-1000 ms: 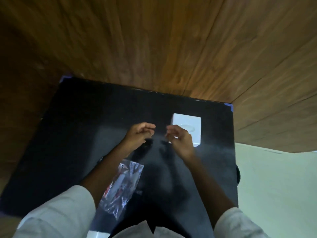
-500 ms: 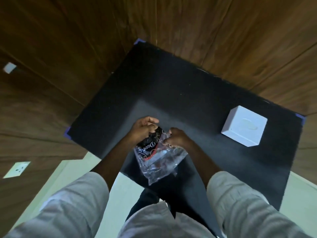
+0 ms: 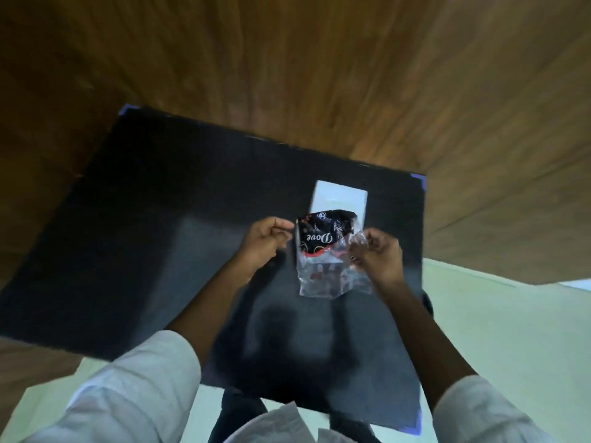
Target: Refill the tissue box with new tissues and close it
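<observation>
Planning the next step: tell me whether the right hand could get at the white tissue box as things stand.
Probably not straight away. The right hand is pinching the plastic wrapper, shared with the left hand. The white tissue box sits just beyond, nothing else between; letting go would free it.

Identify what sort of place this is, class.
Probably an indoor room set up for recording: wood-panelled walls, a black table with taped corners, and a pale floor.

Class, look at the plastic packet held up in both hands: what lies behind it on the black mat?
A white box sits on the black mat behind the packet. Only its far part shows; the packet covers its near edge, so whether it is open cannot be seen.
</observation>
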